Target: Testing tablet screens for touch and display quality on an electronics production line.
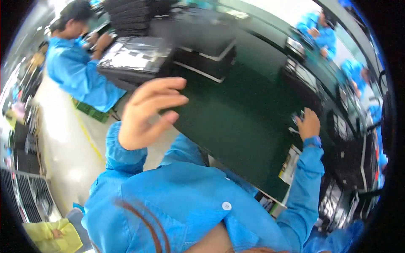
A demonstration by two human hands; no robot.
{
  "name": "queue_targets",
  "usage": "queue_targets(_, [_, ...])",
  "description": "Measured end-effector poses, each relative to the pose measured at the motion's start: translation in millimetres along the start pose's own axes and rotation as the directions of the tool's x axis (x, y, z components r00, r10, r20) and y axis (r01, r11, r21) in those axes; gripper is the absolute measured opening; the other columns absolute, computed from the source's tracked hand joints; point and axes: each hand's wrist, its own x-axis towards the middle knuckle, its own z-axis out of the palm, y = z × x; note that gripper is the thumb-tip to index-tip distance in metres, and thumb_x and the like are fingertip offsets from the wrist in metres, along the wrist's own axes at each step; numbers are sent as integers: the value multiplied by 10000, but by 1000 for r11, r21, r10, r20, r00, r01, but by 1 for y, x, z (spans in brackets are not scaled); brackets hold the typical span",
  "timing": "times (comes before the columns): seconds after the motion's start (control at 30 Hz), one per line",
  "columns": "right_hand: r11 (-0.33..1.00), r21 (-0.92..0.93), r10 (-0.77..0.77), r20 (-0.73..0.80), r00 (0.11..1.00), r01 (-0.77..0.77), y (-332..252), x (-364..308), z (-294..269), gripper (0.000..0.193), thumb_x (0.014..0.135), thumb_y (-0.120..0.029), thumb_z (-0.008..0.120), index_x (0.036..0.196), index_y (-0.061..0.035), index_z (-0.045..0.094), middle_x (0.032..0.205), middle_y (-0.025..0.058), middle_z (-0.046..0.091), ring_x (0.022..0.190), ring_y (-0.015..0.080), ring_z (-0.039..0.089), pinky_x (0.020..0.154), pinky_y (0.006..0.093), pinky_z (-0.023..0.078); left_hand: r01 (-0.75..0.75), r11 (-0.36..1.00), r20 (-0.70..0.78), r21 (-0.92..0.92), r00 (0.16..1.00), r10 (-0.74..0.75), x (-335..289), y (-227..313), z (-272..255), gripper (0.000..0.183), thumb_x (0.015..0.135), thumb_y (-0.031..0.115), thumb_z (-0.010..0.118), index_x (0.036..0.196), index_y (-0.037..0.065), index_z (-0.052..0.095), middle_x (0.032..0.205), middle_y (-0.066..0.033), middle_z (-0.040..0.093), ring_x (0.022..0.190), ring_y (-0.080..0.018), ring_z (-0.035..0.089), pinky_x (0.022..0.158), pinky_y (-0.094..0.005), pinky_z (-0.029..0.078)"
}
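Observation:
My left hand (147, 114) is raised at the near left edge of the dark green tabletop (236, 122). Its fingers are bent and apart, and nothing shows between them. Beyond it lies a stack of black trays (135, 55) topped with shiny clear wrapping. On the right of the table, my right hand (310, 125) has its fingers closed at a small shiny dark-and-silver object (298, 117), too small and blurred to name. A little white piece (293, 130) lies just beside those fingers. Nearer to me, a printed paper (290, 164) sits by my right forearm.
Taller black trays (128, 17) rise at the back left, next to a black box with pale edging (206, 63). A co-worker in blue (76, 63) sits at the left; more people in blue (318, 31) work across the right side. Black crates (344, 164) stand right of my arm.

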Motion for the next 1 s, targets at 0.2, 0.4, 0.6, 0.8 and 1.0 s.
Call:
queue_targets(0.2, [870,307,-329,-220,918,385,-119,30,0,667,813,-364,586,1265,67,350,1247,251,426,1166,370,400,995,396,309,414,766,-435,492,879,-196,-20,-80,-110,239,847,109,528,1059,10,580,1048,-147,593,970,-254,562,830,-311,429])
queue_targets(0.4, [187,982,-601,132,788,-22,-310,21,-22,793,836,-544,474,1241,127,351,1266,318,378,1226,350,357,1018,366,289,685,453,-414,571,717,-561,-45,-214,-173,350,915,272,417,1141,19,505,905,-226,602,874,-351,578,759,-386,447])
queue_targets(0.6, [49,939,-731,265,629,-339,-413,49,-25,645,855,-491,477,1159,78,481,1209,185,495,1153,248,441,948,405,367,303,447,-20,842,845,-535,-75,-321,-224,400,916,239,331,1204,-2,468,1010,-265,567,957,-381,547,832,-408,422])
queue_targets(0.8, [-126,877,-639,286,714,-463,-423,53,-35,427,793,-232,586,949,161,523,792,221,605,582,274,630,476,334,545,-6,529,58,849,995,-82,-112,-384,-254,429,916,176,368,1313,17,330,1133,-203,546,1015,-257,546,845,-337,427])
queue_targets(1.0, [-311,845,-600,180,780,-435,-431,39,-48,349,769,-140,638,791,193,538,724,214,595,532,292,617,422,317,523,725,688,-429,0,622,-656,-101,-270,-237,392,932,216,341,1270,27,407,1160,-157,550,1009,-261,552,873,-347,413])
